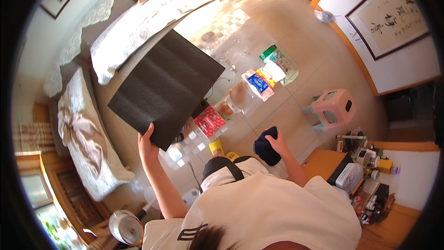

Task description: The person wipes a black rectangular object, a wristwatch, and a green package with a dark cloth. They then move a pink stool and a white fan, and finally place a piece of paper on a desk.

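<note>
My left hand (148, 146) grips a large black rectangular sheet (166, 86) by its near edge, thumb on top. The sheet has a faintly ridged surface and is held up, hiding part of a glass-topped table (256, 38) behind it. In my right hand (278, 143) is a dark navy fabric item (266, 147), perhaps a cap, held at my right side apart from the table. A red patterned package (209, 121) lies on the table close to the sheet's right corner.
Food packets (260, 81) and a green-and-white bag (281, 64) lie along the table's right side. A pink plastic stool (333, 107) stands to the right, near a cluttered cabinet (322, 163). Covered sofas (138, 31) line the left, with a fan (126, 227) at lower left.
</note>
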Demonstrator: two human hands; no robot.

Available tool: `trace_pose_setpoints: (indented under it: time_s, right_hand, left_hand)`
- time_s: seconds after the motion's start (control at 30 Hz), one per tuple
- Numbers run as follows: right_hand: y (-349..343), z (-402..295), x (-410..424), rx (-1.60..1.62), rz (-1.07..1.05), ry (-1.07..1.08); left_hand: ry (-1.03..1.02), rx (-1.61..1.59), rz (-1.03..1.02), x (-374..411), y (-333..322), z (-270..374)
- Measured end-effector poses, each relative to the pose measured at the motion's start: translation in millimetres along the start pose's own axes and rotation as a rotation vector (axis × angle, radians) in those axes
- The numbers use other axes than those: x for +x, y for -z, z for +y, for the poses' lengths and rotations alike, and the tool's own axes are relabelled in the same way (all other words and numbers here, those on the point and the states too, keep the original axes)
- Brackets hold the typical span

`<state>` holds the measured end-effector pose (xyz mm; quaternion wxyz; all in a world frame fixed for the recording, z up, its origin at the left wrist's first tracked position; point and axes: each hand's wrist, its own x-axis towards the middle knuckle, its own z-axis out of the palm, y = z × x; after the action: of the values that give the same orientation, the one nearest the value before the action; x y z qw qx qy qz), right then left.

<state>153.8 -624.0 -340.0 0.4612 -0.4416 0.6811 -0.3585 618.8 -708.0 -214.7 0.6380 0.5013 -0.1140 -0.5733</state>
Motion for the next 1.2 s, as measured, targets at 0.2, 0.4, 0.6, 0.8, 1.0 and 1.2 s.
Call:
trace_pose_setpoints:
  time_s: [0.2,0.4,0.6,0.8,1.0,1.2]
  right_hand:
    - [16,-17,18,0.053,0.189,-0.127]
    - [44,5,42,0.12,0.295,-0.228]
    - [102,13,136,0.195,0.223,-0.284]
    - [172,12,223,0.185,0.109,-0.34]
    - [220,45,267,0.196,0.067,-0.533]
    - [233,60,300,0.158,-0.016,-0.675]
  left_hand:
    - [0.091,0.031,-0.212,118,-101,-39]
    - [0.34,-0.027,-0.317,240,-187,-129]
    - [0.542,0.0,-0.218,331,-280,-250]
    - [0.629,-0.034,-0.053,427,-322,-388]
    - [0.652,0.032,-0.001,502,-337,-503]
    - [0.68,0.083,-0.012,545,-339,-566]
